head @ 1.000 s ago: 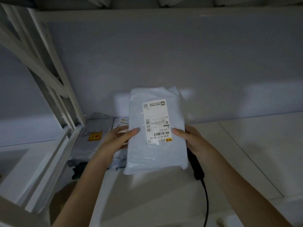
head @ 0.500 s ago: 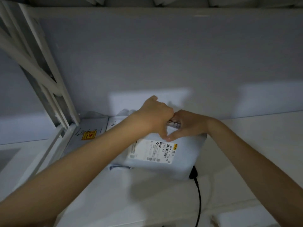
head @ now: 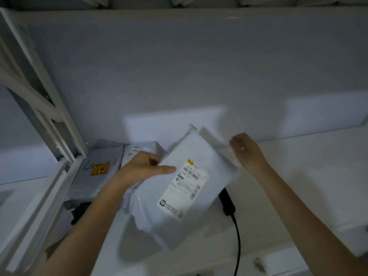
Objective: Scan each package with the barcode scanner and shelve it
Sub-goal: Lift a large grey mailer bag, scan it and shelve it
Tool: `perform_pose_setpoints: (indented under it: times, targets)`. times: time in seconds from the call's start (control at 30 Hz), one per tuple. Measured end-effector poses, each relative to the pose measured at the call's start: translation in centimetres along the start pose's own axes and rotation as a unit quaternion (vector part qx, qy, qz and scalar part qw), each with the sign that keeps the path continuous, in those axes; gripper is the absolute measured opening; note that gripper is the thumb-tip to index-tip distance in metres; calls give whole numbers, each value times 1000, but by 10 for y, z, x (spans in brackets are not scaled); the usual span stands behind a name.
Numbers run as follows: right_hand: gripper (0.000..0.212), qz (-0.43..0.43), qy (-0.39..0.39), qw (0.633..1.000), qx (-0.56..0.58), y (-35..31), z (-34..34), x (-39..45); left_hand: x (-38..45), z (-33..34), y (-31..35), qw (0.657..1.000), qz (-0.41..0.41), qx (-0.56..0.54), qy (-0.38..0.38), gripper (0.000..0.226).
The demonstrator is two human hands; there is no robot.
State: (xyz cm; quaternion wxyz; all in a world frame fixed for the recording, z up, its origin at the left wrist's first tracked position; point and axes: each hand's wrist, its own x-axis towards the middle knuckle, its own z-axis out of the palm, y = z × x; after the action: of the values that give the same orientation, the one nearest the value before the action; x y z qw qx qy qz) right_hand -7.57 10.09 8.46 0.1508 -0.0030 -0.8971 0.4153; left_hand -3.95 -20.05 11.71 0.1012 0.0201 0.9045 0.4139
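A: Counts first. Packages?

B: Three visible. One white package (head: 191, 176) with a shipping label (head: 184, 189) in the middle, tilted, label facing up. Two grey ones at the back left: a grey package (head: 99, 172) with a yellow and red sticker (head: 99, 169), and a second grey package (head: 142, 151) beside it, partly hidden by the left hand.

A: Scanners?

B: One black barcode scanner (head: 226, 203), lying on the shelf, its top end hidden under the white package's right edge. One black cable (head: 238, 244) runs from it towards the camera.

A: Hands?

B: Two. Left hand (head: 145, 169) grips the white package's left edge, thumb lying across the top face. Right hand (head: 244, 150) is just off the package's upper right corner, fingers loosely curled, holding nothing; contact with the corner flap is too blurred to tell.

A: Surface, room?

B: White shelf (head: 298, 176) with a pale back panel (head: 199, 66), a board above it, white frame struts (head: 49, 116) at left. Dim light.

A: Package versus hands?

B: Between them, nearer the left, lower end towards the camera. Whether it rests on the shelf I cannot tell.
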Motion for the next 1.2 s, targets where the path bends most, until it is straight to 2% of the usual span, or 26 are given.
perform_pose_setpoints:
  times: [0.07, 0.1, 0.17, 0.23, 0.37, 0.5, 0.6, 0.67, 0.73, 0.8, 0.9, 1.0, 1.1, 1.2]
  targets:
    - [38, 156, -120, 980, -22, 31, 26, -13, -4, 17, -20, 991, -49, -112, 63, 52]
    - [53, 218, -165, 962, 20, 41, 38, -21, -7, 27, -27, 984, -58, -144, 85, 49]
    - [70, 282, -149, 941, 113, 52, 54, -30, -11, 43, -35, 977, -64, -176, 100, 50]
    - [74, 275, -98, 951, 100, 60, 62, -34, -14, 52, -40, 968, -75, -212, 114, 51]
    - [57, 181, -173, 967, -47, 66, 71, -49, -17, 51, -42, 931, -96, -318, 150, 26]
    - [41, 187, -220, 954, -84, 64, 79, -56, -23, 49, -39, 895, -81, -409, 158, 35]
    - [33, 167, -245, 949, -106, 64, 84, -55, -25, 50, -37, 883, -75, -438, 152, 38]
    - [25, 194, -245, 948, -67, 59, 83, -53, -25, 51, -37, 877, -75, -450, 149, 38]
    - [19, 271, -242, 931, 45, 52, 77, -50, -25, 52, -37, 871, -84, -459, 154, 36]
    - [23, 309, -218, 912, 156, 47, 66, -51, -25, 50, -39, 868, -91, -464, 154, 37]
    - [26, 269, -158, 913, 264, 37, 37, -56, -26, 44, -42, 863, -98, -470, 156, 29]
    - [29, 163, -149, 939, 264, 23, -8, -59, -27, 37, -46, 865, -89, -470, 149, 18]
    - [22, 2, -195, 972, 131, 0, -54, -61, -27, 32, -48, 867, -89, -468, 148, 20]
    - [36, -79, -236, 969, 4, -26, -77, -66, -27, 32, -47, 868, -86, -468, 141, 21]
